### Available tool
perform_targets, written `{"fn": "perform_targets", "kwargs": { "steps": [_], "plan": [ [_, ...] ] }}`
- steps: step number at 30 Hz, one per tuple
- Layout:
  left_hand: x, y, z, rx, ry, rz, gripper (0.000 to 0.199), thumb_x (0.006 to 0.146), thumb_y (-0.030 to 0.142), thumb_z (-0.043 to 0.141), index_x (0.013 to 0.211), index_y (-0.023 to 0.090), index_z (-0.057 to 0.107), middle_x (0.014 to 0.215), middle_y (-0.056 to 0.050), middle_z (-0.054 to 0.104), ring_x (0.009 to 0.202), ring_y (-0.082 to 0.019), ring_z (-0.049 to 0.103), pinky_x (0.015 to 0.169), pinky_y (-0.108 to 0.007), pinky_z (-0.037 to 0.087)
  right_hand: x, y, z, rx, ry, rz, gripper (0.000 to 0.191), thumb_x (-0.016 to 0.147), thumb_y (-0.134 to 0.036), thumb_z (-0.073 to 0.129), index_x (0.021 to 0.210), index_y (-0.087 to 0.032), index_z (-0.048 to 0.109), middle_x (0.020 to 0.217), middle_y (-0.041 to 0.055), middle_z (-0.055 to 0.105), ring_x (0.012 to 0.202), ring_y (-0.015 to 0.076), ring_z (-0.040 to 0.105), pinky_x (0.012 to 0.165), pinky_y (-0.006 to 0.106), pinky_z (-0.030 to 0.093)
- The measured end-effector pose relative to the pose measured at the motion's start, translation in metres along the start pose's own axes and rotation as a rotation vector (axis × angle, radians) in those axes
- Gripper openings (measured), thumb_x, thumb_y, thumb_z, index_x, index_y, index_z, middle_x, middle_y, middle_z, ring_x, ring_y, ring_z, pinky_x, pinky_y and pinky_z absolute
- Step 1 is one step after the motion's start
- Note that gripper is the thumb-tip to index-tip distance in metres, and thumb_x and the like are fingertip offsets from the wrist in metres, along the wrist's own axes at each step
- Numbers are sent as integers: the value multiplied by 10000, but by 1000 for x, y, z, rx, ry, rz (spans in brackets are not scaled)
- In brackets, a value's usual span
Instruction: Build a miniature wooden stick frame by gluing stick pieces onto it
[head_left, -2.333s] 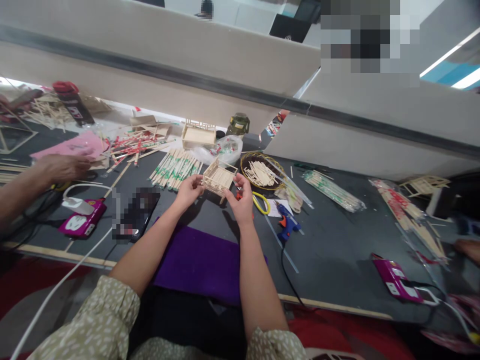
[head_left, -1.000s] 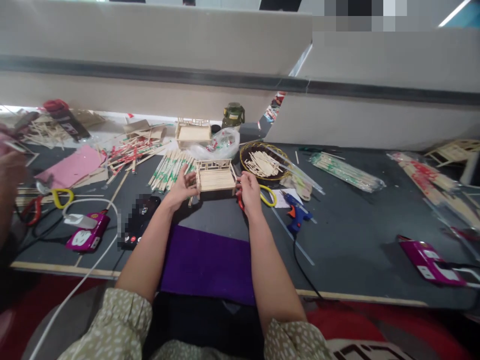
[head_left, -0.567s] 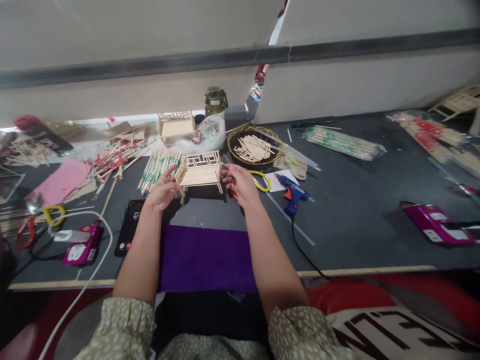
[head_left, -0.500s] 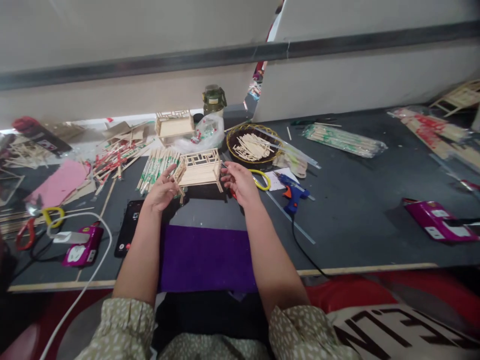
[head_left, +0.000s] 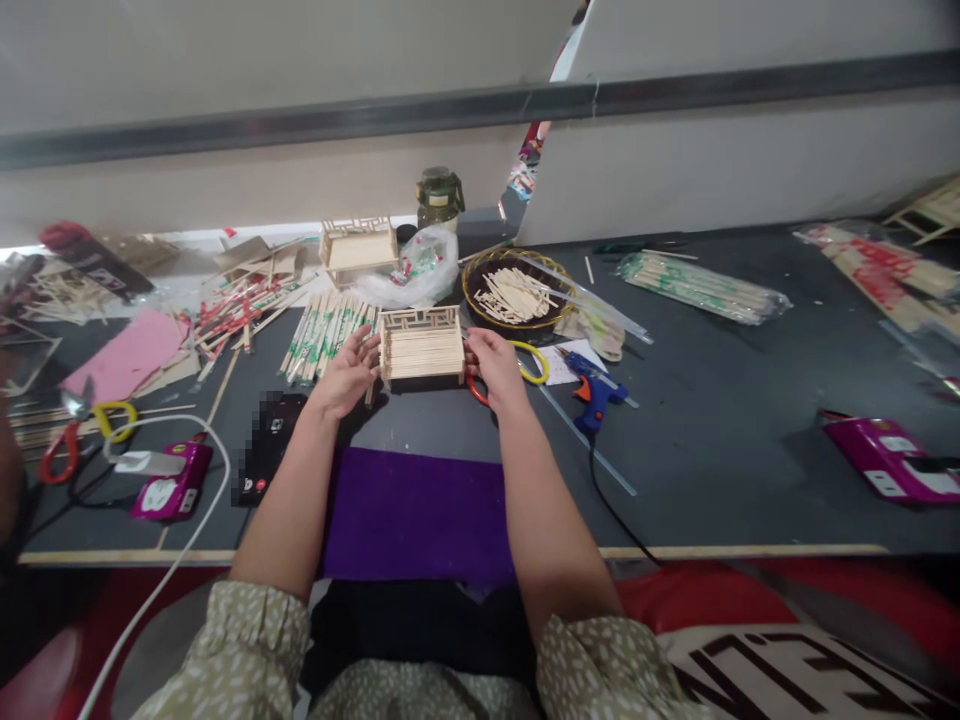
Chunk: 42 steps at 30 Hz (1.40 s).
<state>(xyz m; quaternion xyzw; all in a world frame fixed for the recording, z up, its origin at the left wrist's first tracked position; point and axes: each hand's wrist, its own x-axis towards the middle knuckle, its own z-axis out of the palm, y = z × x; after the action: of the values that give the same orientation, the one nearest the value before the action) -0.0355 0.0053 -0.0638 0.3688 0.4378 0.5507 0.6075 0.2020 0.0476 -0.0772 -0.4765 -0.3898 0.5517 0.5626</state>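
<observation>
A small bed-like bench [head_left: 422,352] made of pale wooden sticks, with a lattice back rail, faces me between my two hands. Its right end is in the fingers of my right hand [head_left: 493,372], which are closed about the side post. At the left end, my left hand [head_left: 351,378] is open, palm turned inward and fingers spread; whether the fingertips touch the frame I cannot tell. Behind my right hand lie scissors with a yellow and red handle [head_left: 534,362]. Paper-wrapped chopsticks [head_left: 324,335] lie just beyond my left hand.
A similar bench [head_left: 360,250] stands at the back beside a plastic bag [head_left: 424,270] and a bottle [head_left: 439,200]. A basket [head_left: 480,308] holds short sticks. To the right is a blue glue gun [head_left: 596,395] with a cord. Purple cloth [head_left: 416,515] covers the front edge.
The bench has turned and levelled, so its seat and back now face me squarely. It has shifted slightly right in view. My left hand's fingers have spread more.
</observation>
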Motion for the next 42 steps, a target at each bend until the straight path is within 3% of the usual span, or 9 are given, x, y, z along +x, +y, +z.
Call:
{"fn": "perform_targets", "kwargs": {
  "steps": [3, 6, 11, 16, 19, 24, 26, 33, 42],
  "plan": [
    [0, 2, 1, -36, 23, -20, 766, 459, 30, 670, 1186, 259, 589, 1339, -59, 621, 1245, -213, 577, 871, -276, 534, 3, 4, -4, -18, -5, 89, 216, 791, -369, 697, 931, -223, 622, 736, -16, 658, 626, 138, 630, 526, 252, 518],
    [0, 4, 4, -28, 119, 0, 644, 502, 53, 664, 1120, 226, 615, 1234, -68, 669, 1182, -210, 622, 856, -293, 553, 5, 4, -8, -46, -8, 61, 248, 792, -404, 695, 950, -228, 620, 758, -6, 656, 659, 152, 631, 554, 272, 529],
    [0, 2, 10, -34, 387, 106, 300, 652, 208, 733, 939, 193, 647, 939, -30, 692, 915, -156, 675, 767, -268, 561, 3, 0, -8, -103, 32, 57, 296, 755, -430, 700, 959, -230, 625, 759, -10, 660, 629, 143, 603, 542, 271, 518],
    [-6, 2, 19, -48, 523, 161, 152, 740, 203, 694, 869, 186, 618, 722, 38, 578, 632, -91, 584, 582, -212, 467, -1, -1, -8, -174, 95, 43, 358, 726, -441, 691, 984, -198, 642, 779, 6, 684, 623, 138, 610, 535, 256, 492],
    [-8, 5, 26, -98, 478, 92, 58, 807, 144, 631, 842, 171, 594, 675, 45, 573, 576, -79, 575, 555, -205, 448, -3, -2, -10, -235, 154, -67, 375, 764, -493, 654, 994, -198, 623, 845, 33, 705, 666, 157, 649, 563, 277, 507],
    [-9, 10, 29, -117, 412, 10, 123, 821, 53, 643, 786, 152, 578, 629, 45, 588, 548, -68, 580, 520, -189, 395, -25, -19, 1, -454, 345, -667, 276, 868, -438, 586, 990, -197, 643, 959, 76, 688, 898, 210, 697, 850, 401, 561],
    [-8, 11, 28, -140, 397, -44, 155, 839, 26, 632, 758, 145, 575, 610, 44, 582, 537, -66, 571, 519, -193, 397, -39, -26, 13, -502, 301, -765, 260, 904, -405, 553, 1004, -191, 662, 963, 85, 686, 908, 219, 698, 870, 409, 556],
    [-11, 16, 29, -160, 303, -179, 244, 884, -8, 624, 699, 138, 563, 559, 58, 540, 505, -54, 536, 494, -174, 422, -54, -23, 55, -881, -12, -607, 258, 862, -362, 538, 923, -195, 725, 907, 67, 752, 830, 219, 678, 836, 392, 538],
    [-15, 25, 32, -140, 281, -199, 288, 872, -41, 630, 664, 140, 550, 514, 80, 506, 471, -40, 478, 481, -176, 405, -48, -8, 65, -1033, -53, -625, 286, 835, -337, 500, 899, -193, 739, 934, 95, 767, 857, 249, 667, 883, 439, 507]
  ]
}}
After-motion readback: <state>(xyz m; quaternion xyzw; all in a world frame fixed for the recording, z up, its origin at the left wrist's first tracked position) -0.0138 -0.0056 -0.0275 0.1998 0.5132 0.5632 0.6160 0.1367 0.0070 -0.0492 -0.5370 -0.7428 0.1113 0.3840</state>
